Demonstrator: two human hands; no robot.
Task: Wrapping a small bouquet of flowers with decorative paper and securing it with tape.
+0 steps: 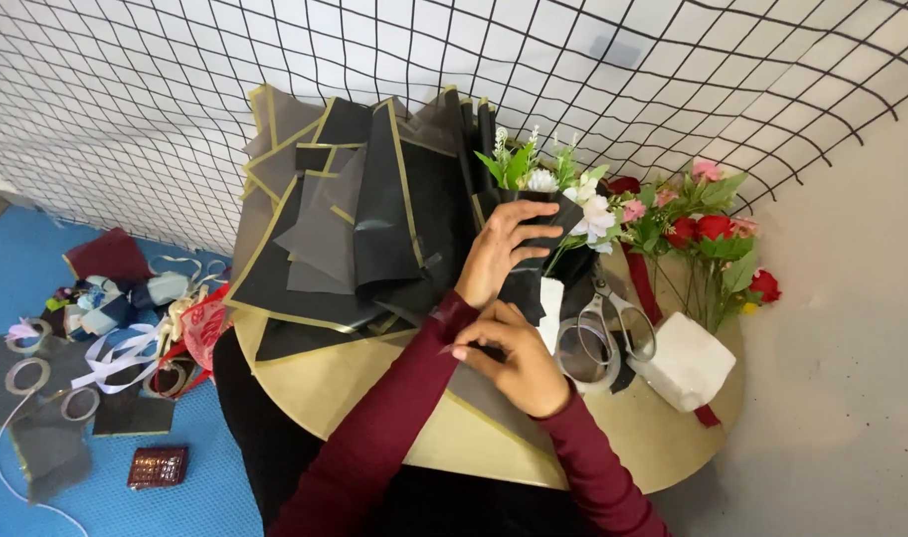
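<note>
- the left hand [504, 249] curls around a small bouquet [563, 204] near the far middle of the round table [673, 447], its fingers closed over black wrapping paper at the stems, seemingly to keep the wrap snug around them.
- the right hand [509, 363] sits nearer the person, just below the left; thumb and fingertips pinch the edge of a grey sheet with a gold border [474, 393], as if holding it flat.
- the bouquet has white and pink blooms with green sprigs poking out above the black wrap.
- a fan of black and grey sheets edged in gold [355, 219] spreads over the table's left side, overhanging its edge.
- scissors [613, 318] lie just right of the hands, by a tape roll [581, 353] and a white block [688, 360] towards the right edge.
- red and pink flowers [708, 234] stand behind the block, by the wire grid [176, 99].
- ribbons and scraps [106, 338] lie on the blue floor, left of the table.
</note>
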